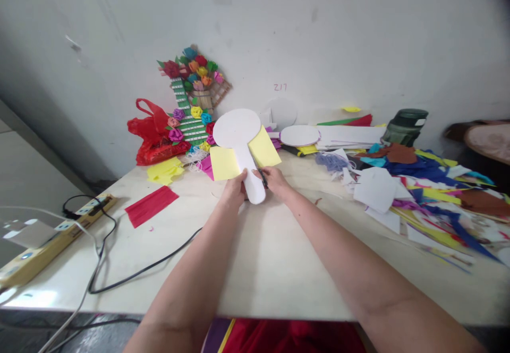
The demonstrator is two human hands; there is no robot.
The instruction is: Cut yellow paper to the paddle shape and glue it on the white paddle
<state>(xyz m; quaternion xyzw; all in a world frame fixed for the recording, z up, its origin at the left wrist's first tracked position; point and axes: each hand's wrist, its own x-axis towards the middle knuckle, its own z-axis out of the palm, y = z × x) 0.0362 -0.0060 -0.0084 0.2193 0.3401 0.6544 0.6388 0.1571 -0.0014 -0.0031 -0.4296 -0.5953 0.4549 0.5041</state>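
In front of me is a white paddle-shaped cutout (236, 128), its round end away from me and its handle towards me. Two pieces of yellow paper stick out on either side of the handle, one yellow piece (224, 164) at the left and another yellow piece (265, 148) at the right. My left hand (236, 188) is closed on the handle's left edge. My right hand (275, 179) is closed around a small black tool (263, 178) beside the handle's right edge; its exact kind is too small to make out.
Paper flowers (197, 71) and a red plastic bag (150, 135) stand by the wall. Red crepe paper (152, 206) and a power strip (75, 225) with cables lie left. Coloured scraps (430, 188), a dark green bottle (405, 127) and a white oval paddle (299, 135) are right.
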